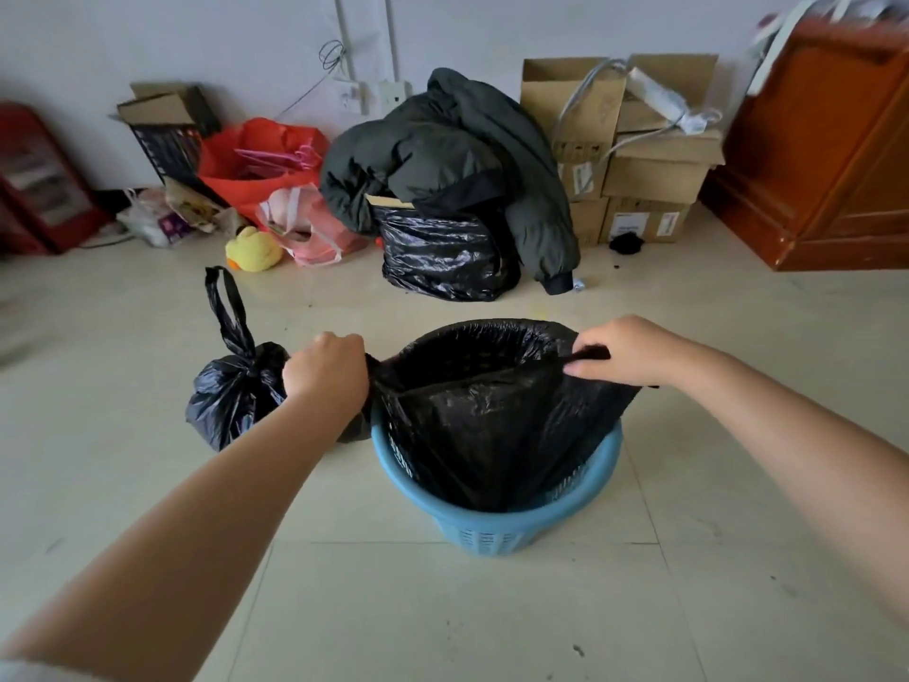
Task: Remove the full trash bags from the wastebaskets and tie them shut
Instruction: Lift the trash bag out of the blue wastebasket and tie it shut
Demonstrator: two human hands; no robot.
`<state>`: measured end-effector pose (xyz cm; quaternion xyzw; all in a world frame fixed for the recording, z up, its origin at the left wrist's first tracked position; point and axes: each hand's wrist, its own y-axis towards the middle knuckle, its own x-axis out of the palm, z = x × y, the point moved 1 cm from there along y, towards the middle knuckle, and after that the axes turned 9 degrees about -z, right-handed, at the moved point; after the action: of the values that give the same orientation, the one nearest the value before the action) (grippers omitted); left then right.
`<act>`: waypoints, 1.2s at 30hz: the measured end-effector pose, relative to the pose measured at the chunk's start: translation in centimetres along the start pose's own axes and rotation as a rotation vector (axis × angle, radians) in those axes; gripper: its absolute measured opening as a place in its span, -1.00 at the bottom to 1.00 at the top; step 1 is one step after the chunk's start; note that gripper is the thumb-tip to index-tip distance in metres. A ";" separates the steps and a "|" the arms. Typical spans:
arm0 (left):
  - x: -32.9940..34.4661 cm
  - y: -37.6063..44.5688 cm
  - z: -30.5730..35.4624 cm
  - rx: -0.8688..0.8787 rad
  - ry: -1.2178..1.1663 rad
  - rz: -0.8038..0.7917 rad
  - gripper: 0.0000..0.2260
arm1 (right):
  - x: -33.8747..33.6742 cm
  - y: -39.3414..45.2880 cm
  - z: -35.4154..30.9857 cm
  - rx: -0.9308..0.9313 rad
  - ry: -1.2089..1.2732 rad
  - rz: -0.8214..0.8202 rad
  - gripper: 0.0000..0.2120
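Note:
A blue plastic wastebasket (497, 529) stands on the tiled floor in the middle. A black trash bag (492, 425) sits in it, its mouth lifted above the rim and stretched wide. My left hand (327, 374) grips the bag's left edge in a fist. My right hand (629, 351) pinches the bag's right edge. What is in the bag is hidden. To the left of the basket, a second black trash bag (231, 386) rests on the floor, knotted at the top with its handles sticking up.
Along the far wall lie a dark jacket over a large black bag (442, 253), red bags (256, 164), a yellow plush duck (253, 248) and stacked cardboard boxes (639, 155). A wooden cabinet (826, 155) stands at the right, a red heater (39, 189) at the left.

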<state>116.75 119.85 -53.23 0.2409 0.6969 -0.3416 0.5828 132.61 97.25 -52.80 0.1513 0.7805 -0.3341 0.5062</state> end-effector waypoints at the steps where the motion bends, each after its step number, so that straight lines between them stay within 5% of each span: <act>1: 0.0 0.4 -0.2 0.005 -0.109 -0.039 -0.74 | -0.2 -0.3 0.6 0.052 -0.061 -0.062 -0.60; 3: 0.3 0.9 -0.2 0.079 -0.290 -0.102 -0.72 | -0.4 -0.6 2.2 0.187 -0.222 -0.197 -0.50; 5: 0.6 0.8 0.3 0.151 -0.419 -0.097 -0.69 | 0.0 -0.5 3.4 0.305 -0.372 -0.244 -0.60; 10: 0.2 1.2 1.1 0.246 -0.173 -0.032 -0.70 | -0.5 0.5 4.1 0.506 -0.515 0.073 -0.70; 12: -0.8 1.6 1.3 0.288 -0.149 -0.017 -0.69 | -1.6 1.0 4.8 0.583 -0.328 0.224 -0.71; 14: -2.3 1.5 2.0 0.356 -0.188 0.020 -0.68 | -2.5 1.4 5.2 0.575 0.112 0.337 -0.71; 17: -4.9 0.5 3.5 0.513 -0.280 0.070 -0.64 | -3.8 1.4 3.8 0.297 0.755 0.357 -0.63; 22: -5.9 -1.0 5.2 0.462 -1.040 0.064 -0.73 | -4.1 0.2 0.6 -0.092 0.885 0.236 -0.68; 25: -3.7 -0.4 4.2 0.037 -1.234 -0.038 -0.67 | -2.9 0.0 0.9 -0.147 0.675 0.221 -0.83; 27: -2.2 -0.4 2.7 -0.206 -0.962 -0.081 -0.67 | -2.4 -0.1 1.4 -0.100 0.439 0.146 -0.81; 30: 0.2 0.3 0.8 -0.179 -0.523 -0.176 -0.84 | -2.1 0.0 2.4 0.059 -0.043 -0.058 -0.59; 33: -0.1 1.3 0.8 -0.135 -0.847 -0.209 -0.76 | -2.6 0.4 2.6 0.287 -0.507 -0.198 -0.50; 36: -2.6 2.5 1.4 -0.118 -1.345 -0.073 -0.79 | -3.5 1.6 2.1 0.490 -0.545 -0.197 -0.56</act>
<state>120.04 120.55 -51.32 -0.0803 0.2075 -0.3979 0.8900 136.49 97.36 -50.78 0.0977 0.5249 -0.5858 0.6097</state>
